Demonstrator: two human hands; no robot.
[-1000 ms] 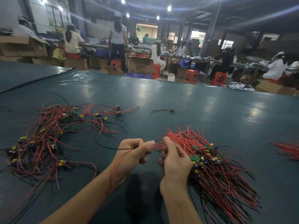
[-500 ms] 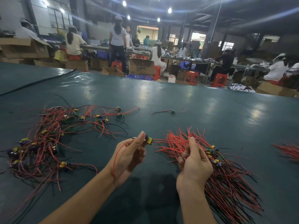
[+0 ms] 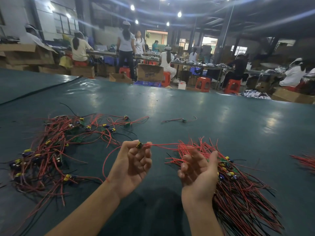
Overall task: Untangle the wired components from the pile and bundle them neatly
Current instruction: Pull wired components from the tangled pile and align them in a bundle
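A tangled pile [image 3: 51, 150] of red and black wires with small yellow and blue parts lies on the left of the dark green table [image 3: 221, 120]. On the right lies a straighter bundle [image 3: 242, 189] of the same wired components. My left hand [image 3: 134, 164], palm up, pinches one small yellow-and-black component [image 3: 140, 144] between thumb and forefinger. Its red wire runs right toward the bundle and another loops down past my wrist. My right hand [image 3: 199, 169] is palm up with loosely curled fingers over the bundle's near edge, holding nothing that I can see.
A single wired component [image 3: 183, 119] lies alone farther back. More red wires [image 3: 305, 162] show at the right edge. Beyond the table's far edge, people work at benches among cardboard boxes [image 3: 150, 72] and red stools [image 3: 202, 84].
My hands have moved apart. The right hand let go of the wire and turned palm up; the left hand lifted the component, drawing its red wire out straight.
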